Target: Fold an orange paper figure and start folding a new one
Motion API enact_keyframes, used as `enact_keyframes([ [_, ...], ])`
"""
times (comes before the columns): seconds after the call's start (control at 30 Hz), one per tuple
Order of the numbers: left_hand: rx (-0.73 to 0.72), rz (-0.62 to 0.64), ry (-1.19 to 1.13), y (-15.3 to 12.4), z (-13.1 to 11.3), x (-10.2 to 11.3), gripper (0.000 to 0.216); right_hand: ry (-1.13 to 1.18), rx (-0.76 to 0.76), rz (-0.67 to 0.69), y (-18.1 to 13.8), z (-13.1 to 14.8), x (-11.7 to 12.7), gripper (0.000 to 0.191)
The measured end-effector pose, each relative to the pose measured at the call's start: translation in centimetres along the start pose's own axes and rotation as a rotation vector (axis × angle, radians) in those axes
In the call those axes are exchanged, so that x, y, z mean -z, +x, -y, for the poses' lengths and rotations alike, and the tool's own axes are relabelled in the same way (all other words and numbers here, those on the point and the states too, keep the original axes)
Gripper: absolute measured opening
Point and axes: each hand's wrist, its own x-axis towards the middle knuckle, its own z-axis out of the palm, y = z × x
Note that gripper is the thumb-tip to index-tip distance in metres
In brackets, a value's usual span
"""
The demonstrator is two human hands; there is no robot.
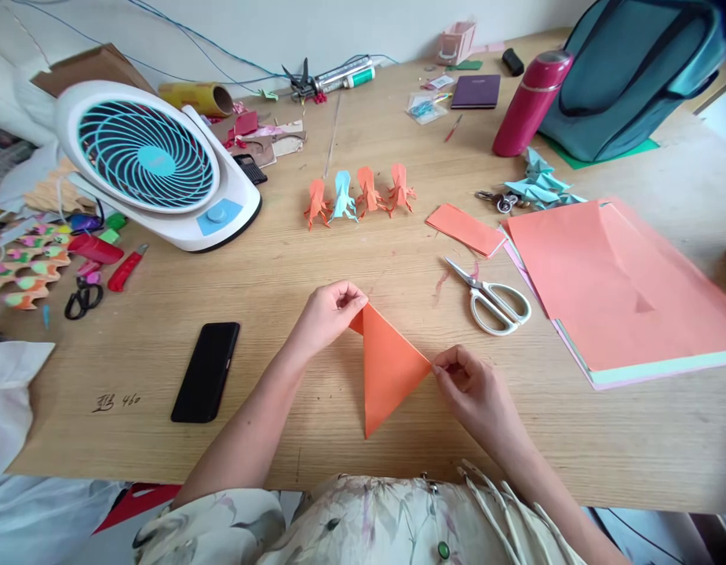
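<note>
A folded sheet of orange paper (389, 369), triangular in outline, is held just over the table between my two hands. My left hand (330, 314) pinches its upper left corner, where a small folded flap shows behind the fingers. At the right corner, the thumb and fingers of my right hand (472, 388) are closed on the paper. The lowest point of the triangle hangs free toward me. White-handled scissors (497, 306) lie beyond my right hand, blades pointing away to the left.
Several folded paper figures (368, 190) stand in a row ahead. Orange paper strips (465, 229) and a stack of coloured sheets (622, 306) lie to the right, near a pink bottle (530, 106) and a teal bag (627, 78). Leftward are a black phone (206, 373) and a fan (156, 161).
</note>
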Motion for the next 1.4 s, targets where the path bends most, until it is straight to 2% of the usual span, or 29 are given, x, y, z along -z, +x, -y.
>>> enact_keyframes([
  [0.1,-0.012,0.006,0.095,1.4,0.6,-0.9,0.015,-0.039,-0.004,-0.023,0.1,-0.3,-0.2,0.006],
  [0.3,-0.049,0.049,0.273,3.4,0.9,-2.4,0.014,-0.168,0.154,-0.053,0.4,-0.4,-0.5,0.013],
  [0.53,-0.123,0.067,0.394,4.7,0.9,-4.0,0.012,-0.28,0.279,0.002,-0.3,-1.1,1.0,0.021],
  [0.67,-0.149,0.058,0.436,4.8,1.0,-4.6,0.01,-0.33,0.497,0.032,-1.3,-2.8,2.0,0.038],
  [0.8,-0.132,0.052,0.473,4.5,0.7,-5.0,0.01,-0.46,0.682,0.102,-1.8,-3.9,2.4,0.043],
  [0.97,-0.146,0.046,0.482,4.2,0.5,-5.3,0.009,-0.519,0.699,0.093,-1.5,-3.9,2.5,0.041],
  [1.4,-0.185,-0.005,0.482,3.9,1.0,-5.8,0.007,-0.506,0.693,0.085,-1.3,-3.7,2.6,0.045],
])
